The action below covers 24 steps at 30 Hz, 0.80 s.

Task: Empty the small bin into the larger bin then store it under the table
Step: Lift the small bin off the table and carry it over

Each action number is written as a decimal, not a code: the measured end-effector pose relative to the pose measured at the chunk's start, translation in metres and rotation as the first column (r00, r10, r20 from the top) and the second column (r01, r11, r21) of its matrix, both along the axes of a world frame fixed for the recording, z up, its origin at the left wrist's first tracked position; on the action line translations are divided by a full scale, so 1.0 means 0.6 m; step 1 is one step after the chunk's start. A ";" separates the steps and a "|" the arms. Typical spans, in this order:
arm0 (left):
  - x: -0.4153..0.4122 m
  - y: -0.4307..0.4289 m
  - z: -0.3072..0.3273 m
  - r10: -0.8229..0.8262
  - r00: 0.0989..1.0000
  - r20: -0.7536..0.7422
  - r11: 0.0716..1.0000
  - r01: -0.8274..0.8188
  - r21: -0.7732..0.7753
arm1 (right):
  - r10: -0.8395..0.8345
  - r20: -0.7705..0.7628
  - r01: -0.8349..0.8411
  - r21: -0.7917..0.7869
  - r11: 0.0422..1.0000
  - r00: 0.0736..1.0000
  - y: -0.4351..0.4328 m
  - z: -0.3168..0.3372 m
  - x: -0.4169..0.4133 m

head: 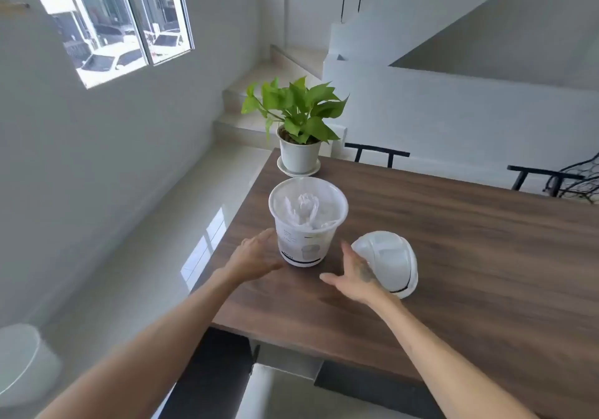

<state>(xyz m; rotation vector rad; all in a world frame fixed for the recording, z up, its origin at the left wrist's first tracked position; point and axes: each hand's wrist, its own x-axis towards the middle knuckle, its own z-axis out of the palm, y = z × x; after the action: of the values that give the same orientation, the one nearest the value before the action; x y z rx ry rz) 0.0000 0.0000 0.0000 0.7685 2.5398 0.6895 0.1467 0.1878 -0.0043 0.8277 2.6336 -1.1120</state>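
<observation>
**Open hands on either side of the small bin**

The small bin (308, 221) stands upright on the table (453, 240), crumpled white paper (304, 206) inside. The left hand (256, 255) at its 8 o'clock and the right hand (351, 276) at its 4 o'clock are both spread open, grasping nothing. The lid (387, 261) lies at 3 o'clock, the potted plant (298, 127) at 12. The larger bin (22, 363) sits on the floor, far at 8 o'clock.

Both hands (256, 255) (351, 276) outstretched, fingers spread, palms facing inward.
</observation>
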 end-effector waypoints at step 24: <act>0.041 -0.001 -0.057 0.070 0.981 0.181 0.917 -0.134 0.375 | 0.074 -0.272 -0.147 -0.259 0.955 0.959 0.030 -0.044 -0.036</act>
<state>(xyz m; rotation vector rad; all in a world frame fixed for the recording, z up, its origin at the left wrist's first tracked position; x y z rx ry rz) 0.0249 -0.0005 -0.0341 0.6684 2.3336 1.2621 0.1250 0.2055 -0.0308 0.4996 2.5925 -1.6073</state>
